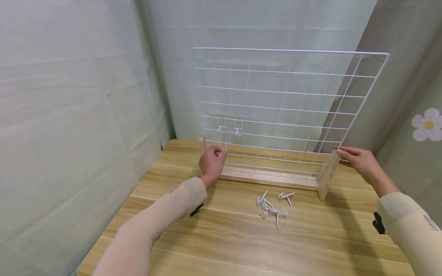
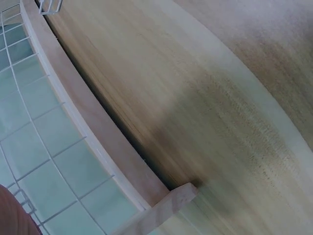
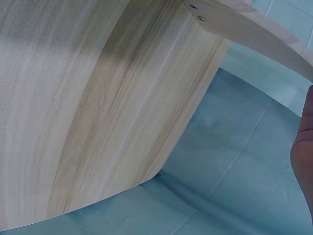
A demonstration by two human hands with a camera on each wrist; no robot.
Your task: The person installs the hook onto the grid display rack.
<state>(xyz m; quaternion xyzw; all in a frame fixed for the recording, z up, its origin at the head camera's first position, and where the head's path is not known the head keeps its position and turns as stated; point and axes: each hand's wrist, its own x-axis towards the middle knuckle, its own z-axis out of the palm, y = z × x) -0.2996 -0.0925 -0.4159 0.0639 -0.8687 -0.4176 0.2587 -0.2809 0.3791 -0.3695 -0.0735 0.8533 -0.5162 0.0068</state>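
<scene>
A white wire grid panel (image 1: 284, 92) stands upright in a wooden stand (image 1: 269, 178). At its lower left my left hand (image 1: 212, 163) pinches a white wire hook (image 1: 221, 152), whose upper prongs are at a grid wire; in the left wrist view only part of that hand (image 2: 17, 215) shows. My right hand (image 1: 359, 159) grips the top of the stand's right side piece (image 1: 329, 172), thumb in front. Above the left hand, two more hooks (image 1: 238, 126) hang on the grid. Several loose hooks (image 1: 277, 214) lie on the table before the stand.
The wood-grain table (image 1: 221, 237) reaches under both arms, with its left edge near the pale cloth curtain (image 1: 69, 115). More cloth (image 1: 262, 23) hangs behind the grid and on the right.
</scene>
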